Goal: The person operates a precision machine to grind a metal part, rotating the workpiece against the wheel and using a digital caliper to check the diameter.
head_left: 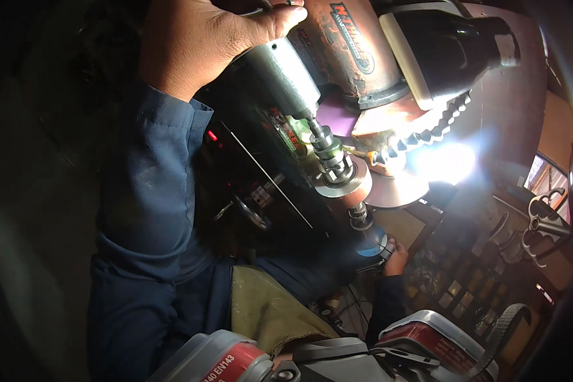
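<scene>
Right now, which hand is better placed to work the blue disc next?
Right, I'd judge: the right hand is right beside the blue disc, while the left hand is up by the grey metal cylinder, at the far end.

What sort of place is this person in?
Most likely a machine workshop, perhaps one for grinding: a lobed metal shaft sits near a purple disc resembling a grinding wheel, and a respirator shows at the lower edge.
</scene>
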Action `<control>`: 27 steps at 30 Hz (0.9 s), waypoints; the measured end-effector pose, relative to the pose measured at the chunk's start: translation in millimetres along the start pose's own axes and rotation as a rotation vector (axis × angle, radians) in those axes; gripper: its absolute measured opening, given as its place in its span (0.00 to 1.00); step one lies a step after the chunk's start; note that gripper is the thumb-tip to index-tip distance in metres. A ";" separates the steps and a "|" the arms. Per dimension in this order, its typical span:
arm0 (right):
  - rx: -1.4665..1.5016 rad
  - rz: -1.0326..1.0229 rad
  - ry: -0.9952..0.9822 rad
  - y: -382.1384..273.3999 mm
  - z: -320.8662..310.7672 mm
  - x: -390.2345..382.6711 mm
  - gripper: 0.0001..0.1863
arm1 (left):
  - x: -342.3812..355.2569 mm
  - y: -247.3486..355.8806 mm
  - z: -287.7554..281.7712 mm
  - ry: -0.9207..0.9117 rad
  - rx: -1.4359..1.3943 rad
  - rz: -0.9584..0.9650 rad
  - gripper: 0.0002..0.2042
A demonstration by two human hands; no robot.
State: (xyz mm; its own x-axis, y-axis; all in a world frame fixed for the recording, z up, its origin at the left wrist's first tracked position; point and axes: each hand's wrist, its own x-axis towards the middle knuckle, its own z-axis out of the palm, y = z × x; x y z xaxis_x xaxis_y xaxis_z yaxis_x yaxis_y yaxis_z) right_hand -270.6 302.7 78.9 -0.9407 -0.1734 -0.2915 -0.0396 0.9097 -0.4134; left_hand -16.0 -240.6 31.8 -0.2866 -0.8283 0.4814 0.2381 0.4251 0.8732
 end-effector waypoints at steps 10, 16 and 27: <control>0.008 0.187 -0.328 -0.2 -12.4 36.8 0.17 | -1.7 -7.9 -3.4 -0.030 -0.072 -0.008 0.09; 0.092 0.120 -0.168 -5.4 -3.2 15.7 0.15 | -4.0 -8.4 -1.6 0.007 -0.119 -0.034 0.09; 0.036 0.011 0.112 -13.4 10.0 -13.2 0.14 | -1.9 -6.8 0.9 0.026 -0.044 0.005 0.08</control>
State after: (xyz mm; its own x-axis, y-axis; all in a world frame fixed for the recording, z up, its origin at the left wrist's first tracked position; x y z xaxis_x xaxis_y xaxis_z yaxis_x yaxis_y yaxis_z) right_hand -254.3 289.1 79.6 -0.9729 -0.1188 -0.1985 -0.0193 0.8967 -0.4421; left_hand -17.9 -241.5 25.0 -0.2617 -0.8357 0.4829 0.2803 0.4129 0.8666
